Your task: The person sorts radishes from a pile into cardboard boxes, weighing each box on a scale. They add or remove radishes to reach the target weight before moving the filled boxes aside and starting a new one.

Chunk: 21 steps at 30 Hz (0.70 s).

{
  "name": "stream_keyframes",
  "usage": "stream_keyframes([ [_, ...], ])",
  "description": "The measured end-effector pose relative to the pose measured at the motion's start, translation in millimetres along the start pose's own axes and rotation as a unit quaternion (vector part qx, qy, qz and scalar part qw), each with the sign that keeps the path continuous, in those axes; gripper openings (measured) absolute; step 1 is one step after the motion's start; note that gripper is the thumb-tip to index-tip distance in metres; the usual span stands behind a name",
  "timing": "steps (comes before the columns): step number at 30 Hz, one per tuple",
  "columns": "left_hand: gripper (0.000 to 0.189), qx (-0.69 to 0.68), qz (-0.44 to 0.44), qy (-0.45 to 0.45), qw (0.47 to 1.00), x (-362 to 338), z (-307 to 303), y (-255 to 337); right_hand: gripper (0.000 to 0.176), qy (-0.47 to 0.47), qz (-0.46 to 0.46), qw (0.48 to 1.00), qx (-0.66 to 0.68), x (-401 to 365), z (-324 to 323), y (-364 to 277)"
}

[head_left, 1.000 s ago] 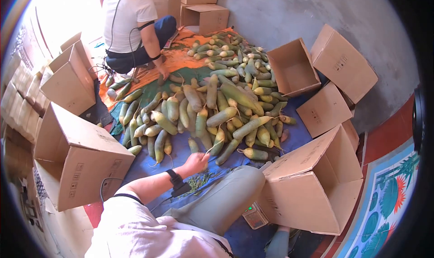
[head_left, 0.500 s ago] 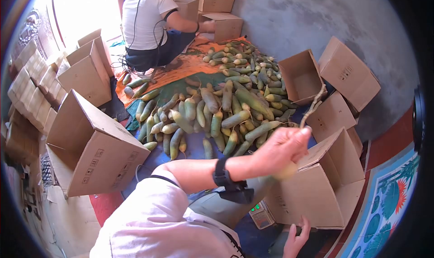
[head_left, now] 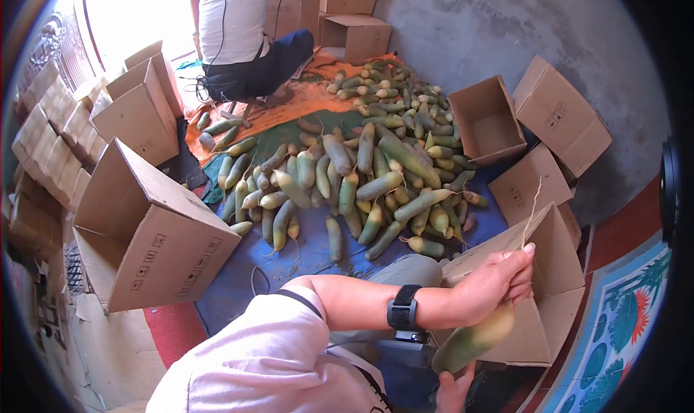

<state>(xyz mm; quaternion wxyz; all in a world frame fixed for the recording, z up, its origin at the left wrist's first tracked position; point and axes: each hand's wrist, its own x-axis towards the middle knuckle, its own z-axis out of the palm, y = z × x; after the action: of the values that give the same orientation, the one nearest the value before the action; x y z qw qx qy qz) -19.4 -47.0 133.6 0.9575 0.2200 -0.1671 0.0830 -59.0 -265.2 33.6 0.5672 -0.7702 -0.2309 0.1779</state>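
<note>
At the left, an open carton (head_left: 173, 261) stands tipped on its side at the edge of a blue sheet (head_left: 238, 268). Beyond it, a co-worker (head_left: 235, 33) in a white top sits with their back to the view. In the middle, a heap of green radishes (head_left: 379, 185) lies loose, pointing in many directions, forward of the person and left of both hands.

Farther right, the right hand (head_left: 454, 391) comes up from below at the lower, green end of the held radish (head_left: 466, 344). Its thumb and a finger show against that end, but how far it is closed I cannot tell. The radish hangs aslant, its long axis rising rightward from this hand to its pale, narrow end.

There the left hand (head_left: 495, 286), reached across the body, is curled closed at the narrow end, with the thin root tail (head_left: 533, 210) sticking up past its fingers. So the hands sit at opposite ends, the left one higher and farther right, just in front of an open carton at the right (head_left: 560, 301).
</note>
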Motion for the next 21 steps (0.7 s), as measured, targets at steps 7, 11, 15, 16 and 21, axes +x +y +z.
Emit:
stream_keyframes([
  [7,0.045,-0.012,0.006,0.028,1.000,15,-9,-13,0.067,0.058,0.077,0.949,0.301,2,10,7],
  [11,0.046,0.182,0.037,-0.003,0.983,32,-32,-19,0.052,0.111,-0.015,0.970,0.214,5,-6,-17],
  [15,0.040,0.465,0.151,-0.033,0.872,39,-47,-19,0.045,0.217,-0.063,0.970,0.094,7,-41,-43],
  [16,0.041,0.544,0.200,-0.012,0.815,39,-47,-21,0.044,0.240,-0.071,0.965,0.080,9,-49,-49],
  [21,0.063,0.708,0.189,-0.086,0.675,54,-81,-47,0.038,0.361,-0.064,0.924,-0.110,10,-90,-80],
])
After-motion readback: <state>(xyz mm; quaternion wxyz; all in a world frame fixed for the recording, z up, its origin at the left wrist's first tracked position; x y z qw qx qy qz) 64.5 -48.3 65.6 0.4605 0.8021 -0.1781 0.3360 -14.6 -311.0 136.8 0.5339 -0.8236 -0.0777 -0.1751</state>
